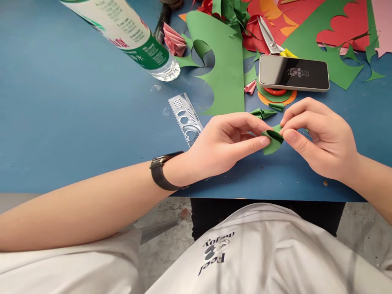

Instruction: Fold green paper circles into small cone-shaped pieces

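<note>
Between my two hands is a small piece of green paper point(273, 143), curled and folded, held above the blue table near its front edge. My left hand point(228, 141), with a black watch strap at the wrist, pinches its left side between thumb and fingers. On its right side my right hand point(320, 141) pinches the paper with thumb and fingertips. Just beyond the fingertips lie folded green paper pieces point(263, 114). A clear plastic stencil ruler point(184, 116) lies partly under my left hand.
A phone point(294, 73) rests on round paper pieces and a red ring-shaped item point(275, 91). Behind it are scissors point(269, 36) with yellow handles and cut red, green and orange paper. A large green sheet point(228, 69) and a water bottle point(131, 36) stand further left.
</note>
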Tool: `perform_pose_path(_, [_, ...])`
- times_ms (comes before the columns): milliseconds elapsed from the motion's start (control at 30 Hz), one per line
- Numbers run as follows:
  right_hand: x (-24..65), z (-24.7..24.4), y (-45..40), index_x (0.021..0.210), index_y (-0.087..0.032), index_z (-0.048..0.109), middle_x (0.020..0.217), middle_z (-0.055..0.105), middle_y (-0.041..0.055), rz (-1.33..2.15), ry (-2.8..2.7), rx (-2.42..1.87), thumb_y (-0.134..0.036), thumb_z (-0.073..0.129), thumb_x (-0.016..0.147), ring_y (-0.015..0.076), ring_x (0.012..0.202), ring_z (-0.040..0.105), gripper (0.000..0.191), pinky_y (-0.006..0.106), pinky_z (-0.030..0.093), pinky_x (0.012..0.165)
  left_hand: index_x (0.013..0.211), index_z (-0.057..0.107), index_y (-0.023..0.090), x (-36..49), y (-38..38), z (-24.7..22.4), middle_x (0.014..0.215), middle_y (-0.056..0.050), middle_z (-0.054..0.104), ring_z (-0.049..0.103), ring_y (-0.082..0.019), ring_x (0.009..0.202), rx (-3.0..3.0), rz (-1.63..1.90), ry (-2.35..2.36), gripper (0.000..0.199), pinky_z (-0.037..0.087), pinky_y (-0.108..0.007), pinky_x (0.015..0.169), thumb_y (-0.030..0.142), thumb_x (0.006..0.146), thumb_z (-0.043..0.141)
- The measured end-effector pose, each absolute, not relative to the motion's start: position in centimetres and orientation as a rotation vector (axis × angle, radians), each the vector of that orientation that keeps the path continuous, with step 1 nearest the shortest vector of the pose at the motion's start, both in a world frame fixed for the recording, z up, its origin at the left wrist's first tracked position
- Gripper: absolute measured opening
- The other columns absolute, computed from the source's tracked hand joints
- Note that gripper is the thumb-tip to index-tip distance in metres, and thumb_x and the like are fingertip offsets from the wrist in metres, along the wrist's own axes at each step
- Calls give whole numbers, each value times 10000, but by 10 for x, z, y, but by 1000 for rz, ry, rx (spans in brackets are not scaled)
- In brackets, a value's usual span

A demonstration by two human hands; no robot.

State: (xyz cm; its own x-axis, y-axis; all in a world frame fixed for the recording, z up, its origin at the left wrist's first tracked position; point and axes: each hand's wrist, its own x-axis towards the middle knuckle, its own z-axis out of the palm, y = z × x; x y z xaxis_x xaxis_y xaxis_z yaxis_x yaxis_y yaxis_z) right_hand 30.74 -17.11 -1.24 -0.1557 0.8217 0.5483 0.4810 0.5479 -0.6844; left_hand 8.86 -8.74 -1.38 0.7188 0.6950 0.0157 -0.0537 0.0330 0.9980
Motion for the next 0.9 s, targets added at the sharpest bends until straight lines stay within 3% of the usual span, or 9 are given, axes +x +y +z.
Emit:
perform_pose_path(100, [308,-10,-172,965,-222,713,1040,724,84,285,-1916,-1072,-373,780,962,216,964,668,165,430,569,878,876,848,195,90,-87,-13,911,-43,842,768,-168,802,1384,621,650,216,665,-282,764,350,790,971])
perform_pose_path(300, [306,-13,-171,929,-232,695,973,748,52,214,-1934,-1112,-189,758,945,191,884,661,77,370,537,758,887,877,210,90,-89,-14,897,-33,865,792,-156,785,1408,646,617,135,679,-245,767,221,776,953])
perform_pose_path(400, [306,-14,-171,917,-225,696,958,756,47,242,-1919,-1114,-150,764,918,187,888,669,101,353,528,742,887,871,218,89,-91,-15,910,-41,864,788,-185,801,1555,718,644,106,671,-280,732,260,810,929])
perform_pose_path(567, [305,-13,-171,945,-235,691,939,751,44,86,-1988,-1080,-171,755,932,191,852,630,91,382,532,740,883,850,338,87,-90,-18,902,-3,848,761,-204,795,1729,727,618,21,607,-342,693,327,900,843])
perform_pose_path(700, [304,-9,-170,934,-241,689,911,752,47,-9,-2032,-983,-134,719,966,185,823,590,115,367,517,691,939,839,334,86,-88,-18,916,-2,851,768,-214,808,1824,711,569,49,600,-382,726,367,945,802])
perform_pose_path(900, [302,-7,-171,970,-229,702,938,781,69,-68,-2036,-991,-151,745,958,202,843,593,90,397,540,742,873,841,366,87,-86,-16,875,3,841,747,-218,784,1868,700,538,122,600,-394,761,483,896,867])
